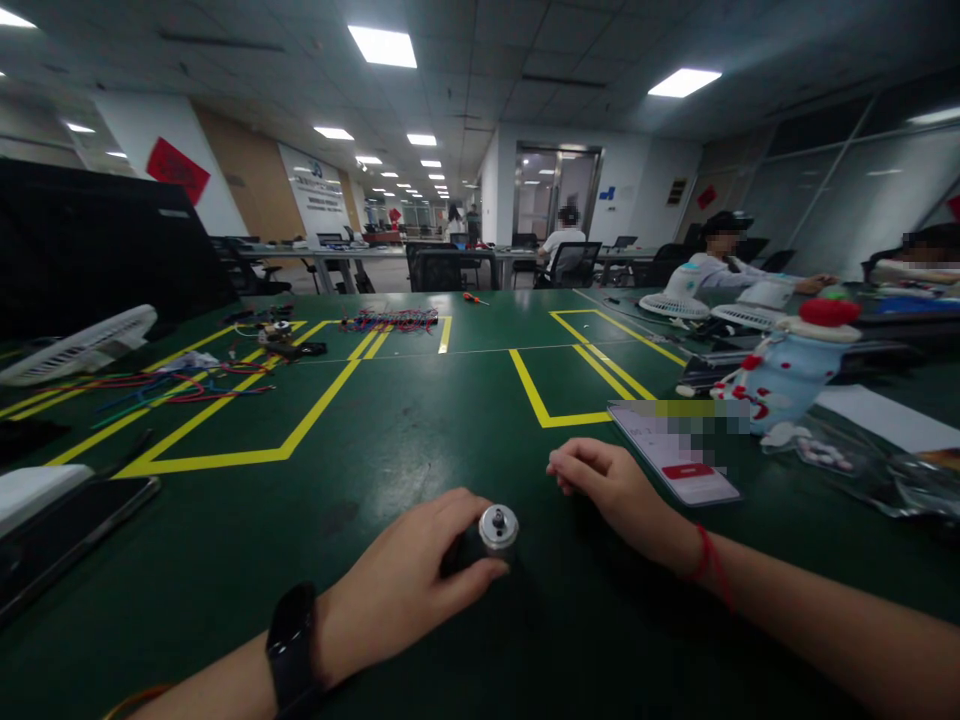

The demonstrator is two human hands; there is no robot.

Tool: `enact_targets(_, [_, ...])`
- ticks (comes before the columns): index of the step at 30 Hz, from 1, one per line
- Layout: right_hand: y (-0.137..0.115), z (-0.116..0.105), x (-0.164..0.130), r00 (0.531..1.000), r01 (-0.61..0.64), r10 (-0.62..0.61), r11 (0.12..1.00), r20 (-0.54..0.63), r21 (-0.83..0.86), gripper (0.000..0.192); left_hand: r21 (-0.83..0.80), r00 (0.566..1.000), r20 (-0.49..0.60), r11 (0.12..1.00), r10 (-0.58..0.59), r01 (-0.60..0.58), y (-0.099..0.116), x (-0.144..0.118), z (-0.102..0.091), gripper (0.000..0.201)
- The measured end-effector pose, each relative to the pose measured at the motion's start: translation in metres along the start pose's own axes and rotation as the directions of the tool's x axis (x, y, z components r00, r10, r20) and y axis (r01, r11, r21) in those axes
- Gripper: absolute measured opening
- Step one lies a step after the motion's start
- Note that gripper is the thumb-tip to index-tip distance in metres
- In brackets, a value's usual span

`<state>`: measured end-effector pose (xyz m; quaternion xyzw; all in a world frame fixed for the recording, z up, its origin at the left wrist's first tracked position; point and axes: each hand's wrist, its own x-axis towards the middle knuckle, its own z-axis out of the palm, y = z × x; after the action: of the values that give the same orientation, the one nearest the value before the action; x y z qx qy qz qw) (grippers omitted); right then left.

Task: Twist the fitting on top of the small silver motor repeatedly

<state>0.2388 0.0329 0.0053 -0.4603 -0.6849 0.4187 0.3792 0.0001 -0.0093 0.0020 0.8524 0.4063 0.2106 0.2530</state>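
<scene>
My left hand is closed around a small motor-like cylinder at the lower middle of the head view. The cylinder's round silver end faces up, with a short shaft and a dark hole in it; my fingers and palm hide most of its dark body. To the right, my right hand rests near the table top with its fingers curled in, and nothing shows in them. Just beyond that hand lies a phone with its lit screen up.
Yellow tape marks outlines on the green table. Coloured wires and a wired bundle lie left. A dark phone sits at lower left. A blue bottle and plastic bags stand right. A co-worker sits beyond.
</scene>
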Motion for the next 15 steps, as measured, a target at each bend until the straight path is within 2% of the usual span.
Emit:
enact_targets(2, [0.011, -0.005, 0.005, 0.998, -0.063, 0.065, 0.995, -0.025, 0.072, 0.031, 0.001, 1.0, 0.004, 1.0, 0.006, -0.006, 0.0, 0.0, 0.0, 0.014])
enact_targets(4, [0.017, -0.006, 0.007, 0.997, -0.068, 0.072, 0.993, -0.036, 0.096, 0.033, 0.0, 1.0, 0.01, 1.0, 0.009, -0.009, -0.001, 0.001, 0.0, 0.014])
enact_targets(10, [0.01, -0.003, 0.003, 0.998, -0.036, 0.038, 0.999, 0.04, -0.028, 0.029, 0.003, 1.0, 0.009, 1.0, -0.007, 0.007, -0.001, 0.001, 0.0, 0.014])
enact_targets(12, [0.009, -0.001, 0.001, 0.997, 0.03, -0.02, 0.991, 0.08, -0.132, 0.026, 0.001, 1.0, 0.014, 1.0, -0.01, 0.01, 0.0, 0.001, 0.0, 0.015])
enact_targets(15, [0.006, 0.004, -0.002, 0.965, 0.225, -0.171, 0.929, 0.198, -0.295, 0.017, 0.005, 1.0, 0.016, 1.0, -0.013, 0.013, 0.0, 0.002, 0.0, 0.014])
